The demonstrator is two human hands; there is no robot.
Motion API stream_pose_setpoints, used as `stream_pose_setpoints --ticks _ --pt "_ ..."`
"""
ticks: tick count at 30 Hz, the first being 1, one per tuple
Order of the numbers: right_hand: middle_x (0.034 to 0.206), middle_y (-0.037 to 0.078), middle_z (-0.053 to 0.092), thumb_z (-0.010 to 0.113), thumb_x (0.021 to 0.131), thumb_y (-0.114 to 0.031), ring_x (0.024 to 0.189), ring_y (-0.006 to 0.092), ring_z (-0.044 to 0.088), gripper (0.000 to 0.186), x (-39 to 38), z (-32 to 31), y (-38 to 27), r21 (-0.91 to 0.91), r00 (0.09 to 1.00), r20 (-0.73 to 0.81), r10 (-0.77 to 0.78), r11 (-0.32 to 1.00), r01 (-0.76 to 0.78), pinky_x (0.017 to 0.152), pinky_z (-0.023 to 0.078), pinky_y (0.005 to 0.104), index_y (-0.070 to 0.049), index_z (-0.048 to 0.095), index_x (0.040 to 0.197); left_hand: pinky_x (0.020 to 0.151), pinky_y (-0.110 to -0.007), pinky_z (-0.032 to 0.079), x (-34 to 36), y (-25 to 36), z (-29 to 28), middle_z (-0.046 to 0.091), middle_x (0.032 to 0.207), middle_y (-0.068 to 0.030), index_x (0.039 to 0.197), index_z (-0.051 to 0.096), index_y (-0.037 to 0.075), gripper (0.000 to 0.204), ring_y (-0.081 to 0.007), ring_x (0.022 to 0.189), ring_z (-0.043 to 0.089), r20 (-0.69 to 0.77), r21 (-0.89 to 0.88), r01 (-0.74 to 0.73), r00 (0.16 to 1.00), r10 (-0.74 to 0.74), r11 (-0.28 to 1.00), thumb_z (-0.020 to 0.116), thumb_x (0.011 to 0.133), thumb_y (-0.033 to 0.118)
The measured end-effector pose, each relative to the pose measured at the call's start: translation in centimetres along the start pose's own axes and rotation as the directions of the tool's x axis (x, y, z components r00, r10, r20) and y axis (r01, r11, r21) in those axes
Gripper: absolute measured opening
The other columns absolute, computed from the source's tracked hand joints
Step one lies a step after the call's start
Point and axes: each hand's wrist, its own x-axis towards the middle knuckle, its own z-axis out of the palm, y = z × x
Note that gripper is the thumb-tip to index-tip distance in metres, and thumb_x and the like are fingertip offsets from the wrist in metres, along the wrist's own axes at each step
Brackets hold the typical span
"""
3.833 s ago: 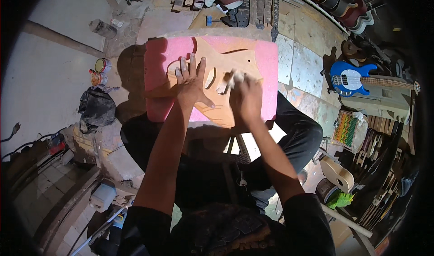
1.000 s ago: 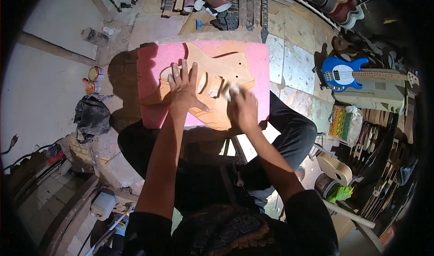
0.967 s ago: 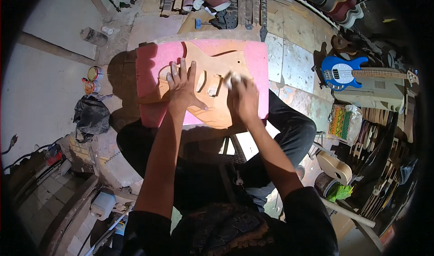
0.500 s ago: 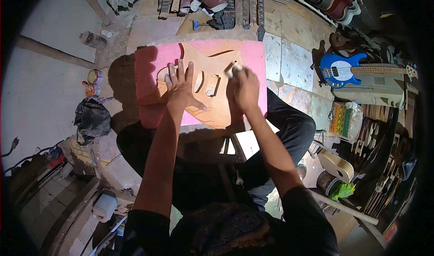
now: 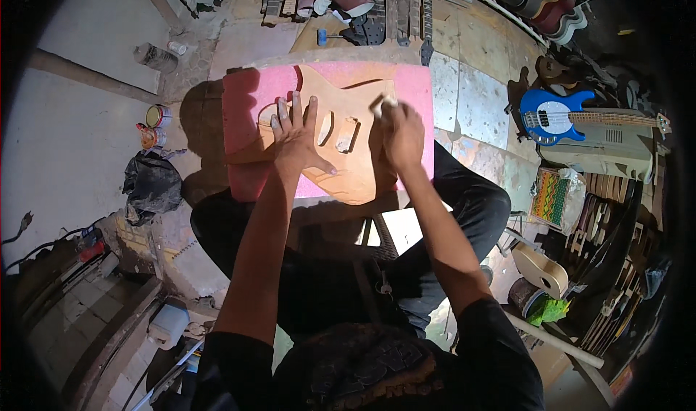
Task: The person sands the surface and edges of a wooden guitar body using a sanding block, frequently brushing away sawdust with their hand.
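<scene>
An unpainted, light wooden electric guitar body [image 5: 355,168] lies flat on a pink foam-like board [image 5: 419,81] before my knees. Two pickup slots are cut through or into its middle. My left hand [image 5: 296,141] rests open on the left part of the wood, fingers spread and thumb toward the lower edge. My right hand [image 5: 406,139] is closed round a small pale pad [image 5: 386,106] at the body's upper right, by the horn. The pad's underside is hidden, and I cannot tell its exact kind.
Several guitar necks [image 5: 391,8] lie beyond the board, with maroon sheets [image 5: 353,1] among them. A blue bass guitar [image 5: 554,117] lies at the right on a pale casing. A natural-wood small guitar [image 5: 540,269] leans lower right. Paint cans [image 5: 156,115] and a black bag [image 5: 152,182] sit left.
My right hand and the pad have shifted slightly right and away from me over the wood. My left hand stays in place. The whole view has moved a little.
</scene>
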Motion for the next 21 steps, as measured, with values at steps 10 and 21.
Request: stream_pose_setpoints --ticks 10,21 --pt "0.121 0.022 0.068 0.071 0.091 -0.008 0.102 0.0452 0.064 0.031 0.7 -0.1 0.6 0.004 0.994 -0.069 -0.080 0.997 0.081 0.089 0.052 0.0515 -0.007 0.069 0.122 0.123 -0.074 0.010 0.0 -0.5 0.1 0.001 0.176 -0.0278 0.172 0.007 0.015 0.177 -0.0551 0.160 -0.007 -0.067 0.022 -0.012 0.998 0.014 1.000 0.104 0.028 0.050" --pt "0.128 0.021 0.066 0.070 0.090 -0.007 0.113 0.0466 0.062 0.039 -2.4 0.0 -2.9 -0.116 0.968 0.171 -0.186 0.971 0.207 0.098 0.050 0.0526 -0.009 0.068 0.128 0.125 -0.072 0.007 -0.8 -1.9 -0.4 -0.005 0.176 -0.0269 0.172 0.001 0.015 0.178 -0.0533 0.160 -0.010 -0.032 0.021 0.024 0.999 -0.024 0.999 0.105 0.031 0.049"
